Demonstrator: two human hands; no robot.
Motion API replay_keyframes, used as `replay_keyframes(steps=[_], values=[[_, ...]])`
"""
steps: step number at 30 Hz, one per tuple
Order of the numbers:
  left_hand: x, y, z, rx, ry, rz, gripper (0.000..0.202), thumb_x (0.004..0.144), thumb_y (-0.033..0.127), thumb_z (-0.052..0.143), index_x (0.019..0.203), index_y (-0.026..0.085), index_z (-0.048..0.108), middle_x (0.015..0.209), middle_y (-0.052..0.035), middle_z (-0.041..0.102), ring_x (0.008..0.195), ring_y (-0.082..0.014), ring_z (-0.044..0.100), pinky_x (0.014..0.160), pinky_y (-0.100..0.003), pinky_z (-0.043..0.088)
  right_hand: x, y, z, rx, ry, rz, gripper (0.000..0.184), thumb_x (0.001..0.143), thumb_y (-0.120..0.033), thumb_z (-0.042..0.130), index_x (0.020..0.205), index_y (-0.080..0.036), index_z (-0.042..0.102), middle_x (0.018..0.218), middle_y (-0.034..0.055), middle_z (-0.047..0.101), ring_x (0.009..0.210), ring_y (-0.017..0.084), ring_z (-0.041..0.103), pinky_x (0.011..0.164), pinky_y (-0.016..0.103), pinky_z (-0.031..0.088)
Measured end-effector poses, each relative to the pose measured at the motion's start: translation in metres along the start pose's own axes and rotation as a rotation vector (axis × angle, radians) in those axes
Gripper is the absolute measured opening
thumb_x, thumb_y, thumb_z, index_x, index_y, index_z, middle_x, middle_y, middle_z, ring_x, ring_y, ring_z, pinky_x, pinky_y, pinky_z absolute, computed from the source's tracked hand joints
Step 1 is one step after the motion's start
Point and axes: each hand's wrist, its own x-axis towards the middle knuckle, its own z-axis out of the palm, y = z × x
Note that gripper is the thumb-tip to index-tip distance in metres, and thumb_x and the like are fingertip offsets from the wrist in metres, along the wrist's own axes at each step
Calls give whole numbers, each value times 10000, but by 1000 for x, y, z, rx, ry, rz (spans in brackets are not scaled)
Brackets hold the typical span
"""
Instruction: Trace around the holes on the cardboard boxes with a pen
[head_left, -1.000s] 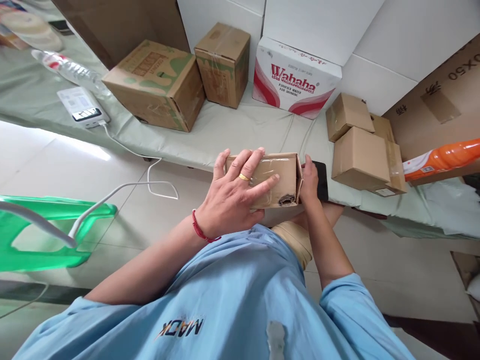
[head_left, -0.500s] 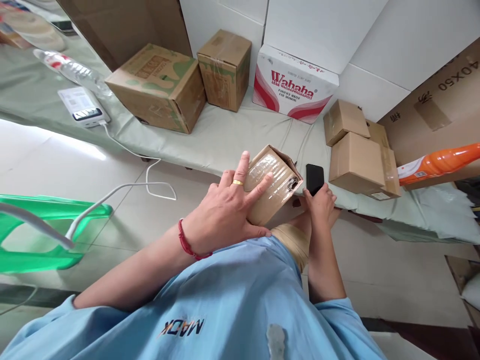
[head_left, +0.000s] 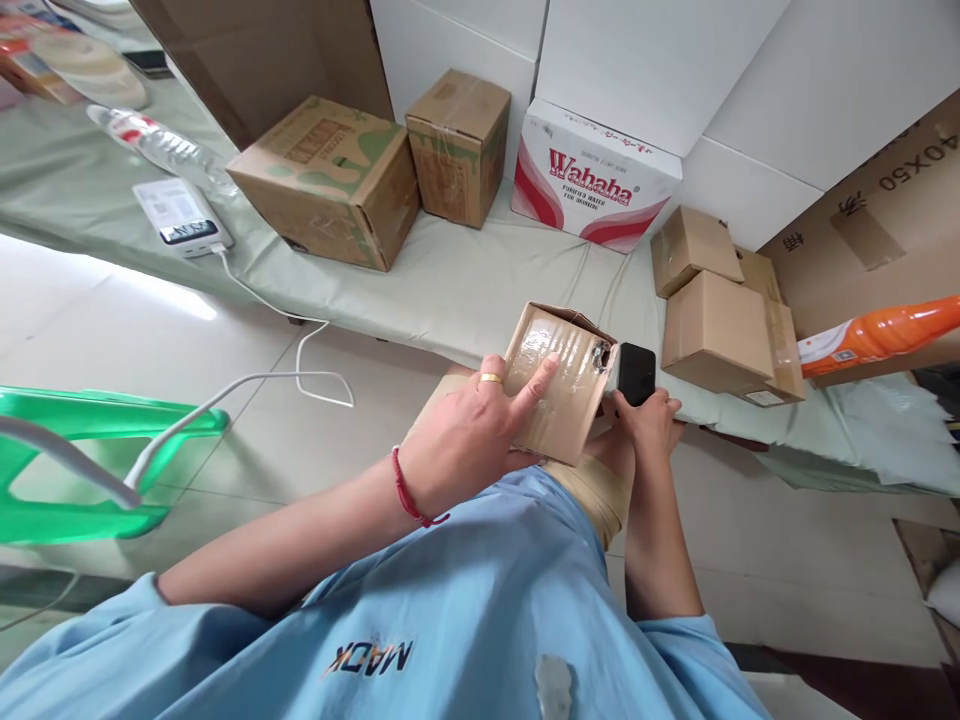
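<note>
Head view: I take the red-and-white water carton (head_left: 596,175) at the back of the cloth-covered table (head_left: 465,280) as my marker. Straight in front of it, off the table's near edge and above the person's knee, is the small box (head_left: 559,385), tilted with its taped face up. The left hand (head_left: 469,435) lies across that face, fingers spread and forefinger stretched along the tape, holding the box. I judge that this flat grip is there to steady it against the lap. The right hand (head_left: 645,420) sits at the box's torn end with its fingers curled, right by a black phone (head_left: 636,372) on the table edge. I cannot tell whether it grips the box, the phone or neither.

The small box is sealed with tape. A ragged hole shows at one corner, but its inside is too dark to read. Left of the carton stand two green-printed boxes (head_left: 330,180), both shut. Right of it is a stack of plain boxes (head_left: 716,315), also closed, with an orange bottle (head_left: 885,330) beyond. Far left of the carton a power bank (head_left: 182,215) lies on the cloth, and its white cable (head_left: 300,350) trails off the edge towards a green chair (head_left: 75,460).
</note>
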Motion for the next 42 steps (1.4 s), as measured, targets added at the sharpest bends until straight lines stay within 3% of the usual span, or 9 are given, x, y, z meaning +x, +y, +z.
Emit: replay_keyframes(steps=[5,9,12,16,24,28,32,37,42], values=[[0,10,4,7,-20,-8,1193,908,653,789,1777,165,133,1275,-227,617,794,-282,730,665,-364,580,-3,7,-7,15,-24,-8,769,845,-571,786,1417,-102,574,1342,230,597,1120,359,702,995,421,521],[-3,6,14,-10,230,52,1181,804,702,873,1707,158,341,1358,-252,617,1186,-423,682,945,-506,596,-3,10,-7,37,-27,-3,786,817,-533,823,1432,-112,572,1353,218,588,1124,346,694,1001,412,523],[0,1,18,11,465,132,1004,792,724,871,1547,156,531,1608,-276,495,1545,-505,433,1233,-657,413,-3,11,-4,67,-20,-10,821,802,-527,828,1455,-106,559,1393,225,563,1136,352,685,1003,417,520],[10,-2,14,-3,401,408,627,906,604,814,1289,130,668,1681,-243,491,1634,-395,384,1317,-516,384,-3,14,-1,145,-14,-20,842,776,-510,828,1467,-114,555,1408,226,547,1156,362,675,1000,424,518],[16,3,23,-61,421,495,659,999,564,704,1539,195,627,1693,-106,537,1517,-314,556,1173,-434,472,-11,28,5,499,-32,-47,759,700,-520,797,1336,-143,627,1329,193,654,1230,343,634,1028,452,529],[16,2,34,-82,428,544,592,1056,515,632,1560,207,610,1664,-34,574,1524,-270,555,1226,-426,405,-45,39,-1,809,-113,-108,760,741,-613,729,1345,-169,604,1202,128,745,1086,273,705,912,417,581],[15,5,35,-71,378,526,636,1014,489,685,1569,191,595,1694,-50,533,1555,-270,526,1297,-444,334,-105,49,-30,1193,-159,-201,762,732,-527,856,1401,-252,614,1279,105,730,1097,253,712,910,409,593],[16,15,30,-49,388,499,660,991,453,709,1573,169,580,1698,-67,528,1553,-287,527,1303,-475,326,-172,36,-70,1167,-124,-325,857,776,-453,890,1536,-292,527,1343,104,718,1171,270,726,962,405,615],[19,26,29,-49,410,468,546,1018,452,669,1507,208,648,1654,-99,587,1541,-305,543,1277,-506,373,-185,4,-74,912,152,-469,1027,747,-449,939,1616,-226,439,1412,159,692,1214,303,728,1007,437,622]])
